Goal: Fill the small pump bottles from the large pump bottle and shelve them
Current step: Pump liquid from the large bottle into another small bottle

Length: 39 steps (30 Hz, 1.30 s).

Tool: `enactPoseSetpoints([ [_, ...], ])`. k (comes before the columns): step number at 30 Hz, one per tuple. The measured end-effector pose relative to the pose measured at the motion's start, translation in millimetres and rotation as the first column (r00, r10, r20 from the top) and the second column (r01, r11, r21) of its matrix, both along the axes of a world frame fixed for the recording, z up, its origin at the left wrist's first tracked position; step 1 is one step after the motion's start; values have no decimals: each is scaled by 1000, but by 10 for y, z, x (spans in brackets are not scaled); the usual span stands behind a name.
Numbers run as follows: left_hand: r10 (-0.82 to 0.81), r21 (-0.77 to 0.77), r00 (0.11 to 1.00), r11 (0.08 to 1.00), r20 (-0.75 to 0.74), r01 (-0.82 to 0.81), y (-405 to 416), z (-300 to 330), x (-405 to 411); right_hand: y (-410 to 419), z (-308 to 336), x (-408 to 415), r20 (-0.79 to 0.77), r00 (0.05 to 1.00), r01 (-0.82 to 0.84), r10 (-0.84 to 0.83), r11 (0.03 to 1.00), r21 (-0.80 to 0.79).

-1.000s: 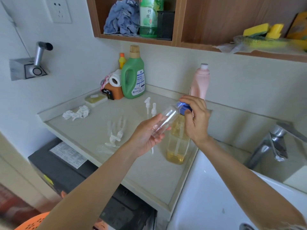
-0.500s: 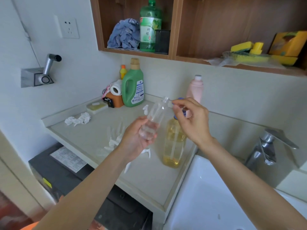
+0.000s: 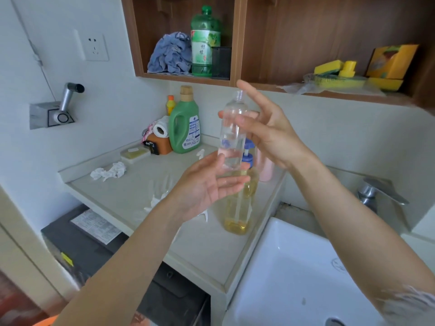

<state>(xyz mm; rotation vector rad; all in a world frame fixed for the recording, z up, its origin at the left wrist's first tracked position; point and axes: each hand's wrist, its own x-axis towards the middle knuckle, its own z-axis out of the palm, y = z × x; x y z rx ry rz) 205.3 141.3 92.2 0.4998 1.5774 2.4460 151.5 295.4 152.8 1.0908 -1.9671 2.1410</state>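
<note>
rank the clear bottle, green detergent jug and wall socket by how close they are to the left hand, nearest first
1. clear bottle: right at the left hand, its base against the fingers.
2. green detergent jug: at the back of the counter, beyond the hand and to its left.
3. wall socket: high up, far left, farthest.

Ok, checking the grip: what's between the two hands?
Head view: the clear bottle, upright, between the open left hand and the right hand pinching it.

Bare left hand [image 3: 207, 184], bare right hand [image 3: 270, 135], bare forearms [image 3: 348, 215], pale patterned sleeve edge [image 3: 407, 302] on right arm
</note>
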Motion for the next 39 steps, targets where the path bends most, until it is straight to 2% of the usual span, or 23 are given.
enactPoseSetpoints([
  [2, -27, 74, 1000, 997, -5, 27, 33, 0, 19, 43, 43, -10, 15, 995, -98, 98, 995, -16],
  [4, 40, 108, 999, 993, -26, -37, 118, -8, 30, 37, 56, 13, 19, 997, -79, 79, 997, -7],
  [6, 178, 63, 980, 983, -85, -173, 198, -31, 18, 30, 35, 46, -99, 990, 106, -99, 992, 74],
  [8, 320, -21, 932, 944, -171, -328, 243, -68, -2, 28, -11, 83, -249, 931, 312, -268, 937, 157],
  [9, 361, -58, 907, 923, -217, -381, 263, -77, -2, 39, -19, 106, -283, 910, 360, -304, 917, 173],
  [11, 383, -102, 887, 902, -260, -419, 315, -74, 7, 71, -1, 149, -279, 915, 346, -292, 924, 166],
  [13, 328, -61, 926, 937, -188, -345, 356, -43, 19, 142, 57, 180, -202, 952, 259, -231, 958, 123],
  [16, 78, 131, 997, 989, -20, -74, 346, 50, 67, 233, 142, 210, -41, 999, 23, -21, 999, 45],
  [18, -29, 182, 999, 983, -32, 34, 342, 81, 81, 265, 159, 214, 22, 992, -122, 121, 993, 4],
  [20, -46, 186, 997, 981, -58, 56, 358, 88, 79, 280, 170, 219, 49, 981, -188, 190, 982, -34],
  [23, 5, 170, 996, 985, -85, 10, 364, 96, 55, 299, 166, 214, 24, 994, -102, 103, 994, -42],
  [26, 159, 94, 983, 984, -93, -150, 338, 94, 61, 286, 117, 190, 33, 999, 14, -12, 999, -36],
  [28, 253, 34, 963, 967, -97, -251, 339, 70, 75, 281, 57, 172, 42, 999, 18, -16, 999, -38],
  [32, 350, -43, 933, 934, -80, -354, 374, 10, 131, 242, -61, 183, 100, 995, -23, 29, 998, -57],
  [36, 339, -28, 938, 940, -65, -341, 324, -22, 150, 183, -101, 196, 78, 997, 21, -21, 1000, -8],
  [39, 179, 49, 983, 982, 41, -180, 200, -40, 128, 149, -137, 188, 17, 996, 82, -83, 994, 67],
])
